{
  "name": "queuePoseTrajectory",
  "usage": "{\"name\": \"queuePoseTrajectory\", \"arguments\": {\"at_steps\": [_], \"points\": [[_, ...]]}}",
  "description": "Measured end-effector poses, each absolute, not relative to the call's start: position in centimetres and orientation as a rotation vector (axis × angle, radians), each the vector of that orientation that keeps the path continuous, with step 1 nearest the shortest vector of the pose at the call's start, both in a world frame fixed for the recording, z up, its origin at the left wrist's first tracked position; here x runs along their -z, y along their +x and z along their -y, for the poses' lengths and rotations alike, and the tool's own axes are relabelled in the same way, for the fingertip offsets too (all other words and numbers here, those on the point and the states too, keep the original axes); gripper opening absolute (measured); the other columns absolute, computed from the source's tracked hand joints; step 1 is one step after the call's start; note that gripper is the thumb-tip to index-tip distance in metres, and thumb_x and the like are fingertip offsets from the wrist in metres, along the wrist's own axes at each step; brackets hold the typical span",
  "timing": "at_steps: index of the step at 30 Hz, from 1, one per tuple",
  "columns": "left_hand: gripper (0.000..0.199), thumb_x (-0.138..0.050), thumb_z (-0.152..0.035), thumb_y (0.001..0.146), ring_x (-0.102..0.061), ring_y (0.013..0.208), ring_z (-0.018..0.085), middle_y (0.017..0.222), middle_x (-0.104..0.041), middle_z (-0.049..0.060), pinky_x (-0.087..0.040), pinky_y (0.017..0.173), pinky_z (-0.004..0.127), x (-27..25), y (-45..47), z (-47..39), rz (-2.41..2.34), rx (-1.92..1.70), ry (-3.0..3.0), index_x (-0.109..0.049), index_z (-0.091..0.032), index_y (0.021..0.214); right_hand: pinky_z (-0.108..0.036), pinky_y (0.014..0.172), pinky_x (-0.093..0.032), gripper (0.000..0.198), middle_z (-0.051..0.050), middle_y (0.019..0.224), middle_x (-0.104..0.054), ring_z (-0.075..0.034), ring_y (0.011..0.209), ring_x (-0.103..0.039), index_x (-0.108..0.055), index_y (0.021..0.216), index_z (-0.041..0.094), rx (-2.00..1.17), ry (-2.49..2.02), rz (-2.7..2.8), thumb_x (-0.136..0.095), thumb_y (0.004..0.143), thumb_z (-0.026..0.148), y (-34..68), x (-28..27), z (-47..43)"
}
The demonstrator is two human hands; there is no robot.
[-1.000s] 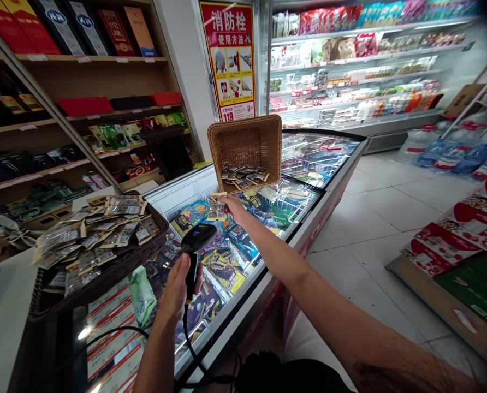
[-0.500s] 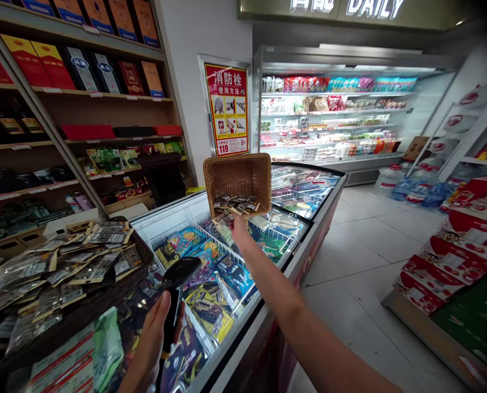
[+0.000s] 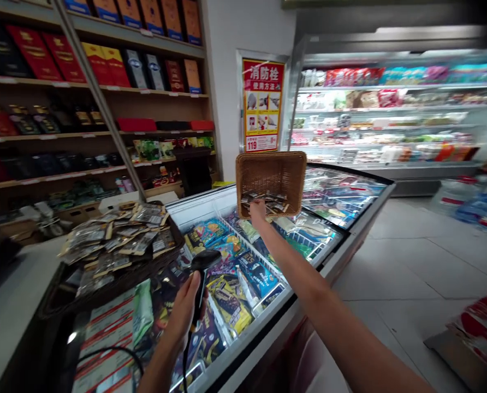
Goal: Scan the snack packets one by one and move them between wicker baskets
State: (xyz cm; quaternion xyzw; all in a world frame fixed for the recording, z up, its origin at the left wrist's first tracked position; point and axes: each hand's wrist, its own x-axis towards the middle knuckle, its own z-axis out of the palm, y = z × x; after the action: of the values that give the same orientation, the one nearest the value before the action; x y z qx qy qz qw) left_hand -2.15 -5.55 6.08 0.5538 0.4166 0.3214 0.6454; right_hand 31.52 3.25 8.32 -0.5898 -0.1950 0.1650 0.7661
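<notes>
A black handheld barcode scanner (image 3: 205, 261) is in my left hand (image 3: 183, 305), fingers wrapped round its handle, its head tilted up above the freezer. A cable hangs from the handle's lower end. My right hand (image 3: 258, 209) is stretched far forward, at the front of a tan wicker basket (image 3: 271, 159). Its fingers are bent and closed at the small packets (image 3: 278, 203) inside; they appear to pinch one packet, though the fingertips are partly hidden. To the left, a dark woven basket (image 3: 173, 232) is heaped with similar clear packets (image 3: 120, 237) with pale edges.
Under my hands is a chest freezer (image 3: 309, 292) with bagged goods (image 3: 229, 300) in wire compartments. A sheet of price labels (image 3: 108, 338) and a green bag (image 3: 142, 305) lie at lower left. Shelves (image 3: 145, 87) stand behind; white floor tiles (image 3: 386, 267) run along the right.
The view has swung left, so things sit farther right. My right hand has moved from the tan basket's lower front edge up to its packets. My left hand still holds the scanner.
</notes>
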Motion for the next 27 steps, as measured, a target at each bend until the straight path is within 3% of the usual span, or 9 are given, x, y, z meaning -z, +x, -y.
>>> {"name": "queuePoseTrajectory", "arguments": {"at_steps": [3,7,9,13,15,17,20,23,27], "points": [[0.075,-0.07,-0.093,0.065,-0.045,0.04,0.008,0.059,-0.056,-0.005,-0.032,0.038,0.021,-5.3,-2.2,5.2,-0.978,-0.733,1.222,-0.057,-0.021,0.082,-0.027,0.07,-0.052,0.009,0.001,0.081,-0.065,-0.017,0.074,-0.062,-0.063,0.086,0.024,-0.398,-1.344,0.756,-0.069,0.081,0.018,24.4,-8.9,-5.5],[0.074,-0.07,-0.092,0.066,-0.047,0.039,0.008,0.064,-0.059,-0.004,-0.033,0.038,0.022,-4.3,-2.3,4.8,-0.995,-0.712,1.232,-0.055,-0.021,0.079,-0.032,0.084,-0.053,0.005,-0.002,0.094,-0.073,-0.021,0.091,-0.068,-0.069,0.091,0.024,-0.342,-1.44,1.59,-0.066,0.092,0.02,14.9,-12.1,-9.2],[0.072,-0.069,-0.091,0.069,-0.047,0.039,0.008,0.065,-0.059,-0.004,-0.032,0.038,0.023,-4.0,-2.4,4.7,-0.975,-0.707,1.243,-0.056,-0.021,0.081,-0.035,0.087,-0.053,0.008,-0.006,0.108,-0.075,-0.025,0.101,-0.068,-0.07,0.102,0.023,-0.185,-1.501,2.006,-0.069,0.095,0.025,11.1,-13.3,-10.9],[0.075,-0.065,-0.094,0.07,-0.047,0.037,0.009,0.062,-0.056,-0.005,-0.032,0.038,0.023,-3.7,-2.5,4.4,-0.929,-0.675,1.236,-0.054,-0.021,0.081,-0.039,0.094,-0.052,0.039,-0.019,0.135,-0.068,-0.034,0.125,-0.061,-0.067,0.123,0.015,0.276,-1.449,2.557,-0.079,0.086,0.02,6.7,-13.9,-13.1],[0.075,-0.063,-0.095,0.07,-0.047,0.037,0.009,0.063,-0.057,-0.005,-0.032,0.038,0.023,-3.7,-2.5,4.3,-0.93,-0.68,1.235,-0.054,-0.021,0.081,-0.04,0.098,-0.05,0.032,-0.021,0.133,-0.068,-0.033,0.127,-0.06,-0.067,0.12,0.012,0.429,-1.389,2.661,-0.074,0.088,0.014,6.0,-13.9,-13.4],[0.076,-0.063,-0.096,0.07,-0.048,0.038,0.009,0.064,-0.058,-0.004,-0.032,0.039,0.024,-3.9,-2.5,4.4,-0.931,-0.685,1.238,-0.054,-0.021,0.081,-0.041,0.103,-0.047,0.022,-0.02,0.129,-0.07,-0.032,0.126,-0.06,-0.068,0.116,0.012,0.458,-1.328,2.639,-0.064,0.094,0.013,6.2,-13.9,-13.1],[0.078,-0.064,-0.097,0.066,-0.047,0.038,0.008,0.066,-0.059,-0.004,-0.031,0.039,0.024,-4.5,-2.4,4.8,-0.938,-0.692,1.237,-0.054,-0.021,0.08,-0.044,0.107,-0.047,0.025,-0.013,0.129,-0.072,-0.03,0.124,-0.062,-0.065,0.125,0.019,0.243,-1.368,2.307,-0.05,0.104,0.02,8.0,-14.0,-11.9],[0.08,-0.066,-0.097,0.064,-0.046,0.038,0.007,0.069,-0.062,-0.002,-0.031,0.039,0.024,-5.2,-2.3,5.2,-0.944,-0.711,1.228,-0.055,-0.02,0.081,-0.04,0.095,-0.056,0.028,-0.004,0.13,-0.07,-0.026,0.117,-0.066,-0.057,0.134,0.03,-0.154,-1.4,1.807,-0.042,0.11,0.032,11.3,-13.4,-10.0],[0.081,-0.072,-0.096,0.056,-0.045,0.039,0.007,0.069,-0.062,-0.003,-0.033,0.039,0.023,-5.9,-2.2,5.4,-0.923,-0.714,1.194,-0.054,-0.02,0.08,-0.028,0.074,-0.06,0.024,-0.001,0.116,-0.069,-0.017,0.098,-0.069,-0.053,0.128,0.031,-0.595,-1.129,1.176,-0.05,0.107,0.042,17.3,-11.3,-6.2]]}}
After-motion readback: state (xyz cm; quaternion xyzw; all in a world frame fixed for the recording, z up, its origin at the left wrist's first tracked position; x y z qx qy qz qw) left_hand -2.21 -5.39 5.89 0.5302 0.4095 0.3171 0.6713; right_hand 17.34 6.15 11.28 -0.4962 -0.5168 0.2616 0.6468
